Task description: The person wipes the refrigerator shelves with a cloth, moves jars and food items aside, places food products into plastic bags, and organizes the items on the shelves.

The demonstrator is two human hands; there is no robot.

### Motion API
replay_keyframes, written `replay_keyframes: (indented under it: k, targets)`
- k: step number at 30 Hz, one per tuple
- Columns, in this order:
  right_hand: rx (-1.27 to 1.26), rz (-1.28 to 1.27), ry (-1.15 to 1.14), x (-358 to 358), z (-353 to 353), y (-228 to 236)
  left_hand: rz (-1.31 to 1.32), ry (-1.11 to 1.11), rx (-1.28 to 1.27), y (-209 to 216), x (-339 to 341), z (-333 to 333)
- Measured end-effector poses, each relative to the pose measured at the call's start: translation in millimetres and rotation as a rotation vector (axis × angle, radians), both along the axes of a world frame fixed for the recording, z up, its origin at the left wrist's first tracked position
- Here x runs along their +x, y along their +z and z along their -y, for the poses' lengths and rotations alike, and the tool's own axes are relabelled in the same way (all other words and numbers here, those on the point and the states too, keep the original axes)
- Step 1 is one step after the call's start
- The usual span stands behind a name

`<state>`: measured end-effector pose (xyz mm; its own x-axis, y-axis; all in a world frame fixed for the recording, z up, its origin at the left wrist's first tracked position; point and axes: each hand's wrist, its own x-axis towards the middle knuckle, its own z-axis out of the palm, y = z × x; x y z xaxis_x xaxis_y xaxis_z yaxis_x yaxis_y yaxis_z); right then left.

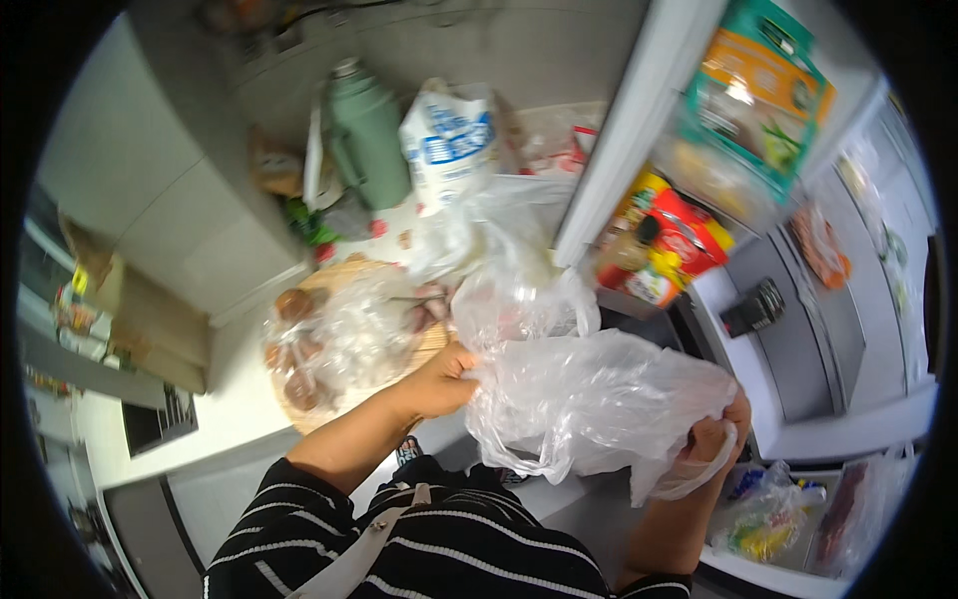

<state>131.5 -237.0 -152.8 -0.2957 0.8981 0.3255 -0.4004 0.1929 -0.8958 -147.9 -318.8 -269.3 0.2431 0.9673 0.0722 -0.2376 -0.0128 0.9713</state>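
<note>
A thin white translucent plastic bag [589,399] is stretched between my two hands in front of my body. My left hand [444,382] is closed on its left edge near the counter's edge. At the other end my right hand [720,431] grips the bag, with a handle loop hanging around the wrist. Folds of plastic partly cover the right fingers. Just beyond, another clear plastic bag [519,304] rests at the counter's edge, touching or close to the held one. I cannot make out anything inside the held bag.
On the left, a round woven tray [434,344] carries eggs [294,304] and crumpled clear plastic [369,319]. Behind stand a green thermos [367,135] and a white-and-blue bag [449,140]. To the right, an open fridge [798,329] has a packed door shelf and a pulled-out drawer [768,574].
</note>
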Motion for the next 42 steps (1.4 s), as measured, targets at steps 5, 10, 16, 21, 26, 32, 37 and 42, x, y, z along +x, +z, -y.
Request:
replay_keyframes:
  k: [5, 10, 16, 21, 26, 32, 37, 42]
  targets:
    - [0.294, 0.315, -0.102, -102.6, 5.3, 21.5, -0.140, 0.542, 0.137, 0.6, -97.7, 84.2]
    - [-0.080, 0.137, 0.221, -191.4, -3.0, 10.2, -0.258, 0.736, 0.192, 74.3, -168.6, 144.9]
    - [0.198, 0.303, 0.577, -230.5, 1.9, -53.2, -0.135, 0.850, 0.153, 42.3, -195.1, 199.6]
    - [0.378, 0.453, 0.560, -224.6, 28.1, -69.9, 0.155, 0.879, 0.120, 7.7, -201.2, 227.2]
    - [0.431, 0.494, 0.504, -215.5, 21.8, -50.8, 0.049, 0.725, 0.314, 20.0, -212.9, 239.7]
    - [0.086, 0.730, 0.351, -221.7, 23.0, -41.3, -0.395, 0.432, 0.240, 49.6, -223.4, 248.1]
    - [-0.071, 0.783, 0.534, -230.6, 11.5, -19.9, -0.778, 0.669, -0.018, 73.2, -212.2, 251.3]
    - [-0.137, 0.569, 0.466, -236.6, 19.8, -33.1, -0.570, 0.770, -0.077, 67.0, -204.8, 242.1]
